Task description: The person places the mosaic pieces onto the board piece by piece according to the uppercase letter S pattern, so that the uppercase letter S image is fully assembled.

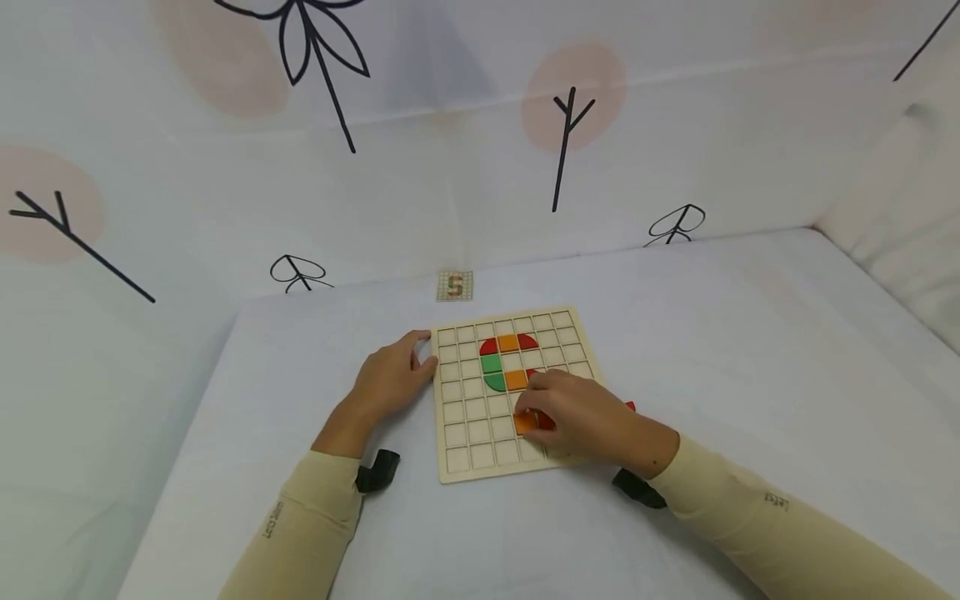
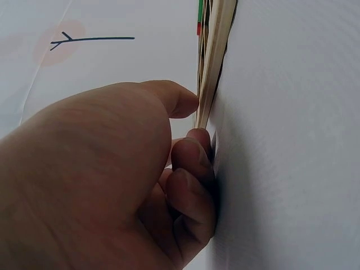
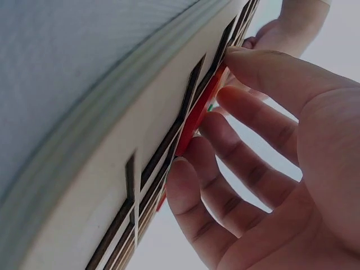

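Observation:
A square wooden grid board (image 1: 465, 456) lies on the white cloth. My left hand (image 1: 387, 379) rests against its left edge, and in the left wrist view the thumb (image 2: 183, 103) touches the rim above loosely bent fingers. Over the board's lower right, my right hand (image 1: 581, 414) pinches an orange square tile (image 1: 525, 422) between thumb and fingers, low at the grid. Beside that tile a red tile (image 1: 546, 422) is partly hidden; a red tile (image 3: 197, 121) shows under the fingertips in the right wrist view. Red, orange and green tiles (image 1: 491, 363) sit in cells farther up.
Behind the board lies a small pattern card (image 1: 454, 285) with an S-shaped figure. Another red piece (image 1: 631, 406) peeks out beyond the right wrist. A printed cloth backdrop (image 1: 480, 167) rises behind the table, and a white cloth (image 1: 712, 333) covers the tabletop.

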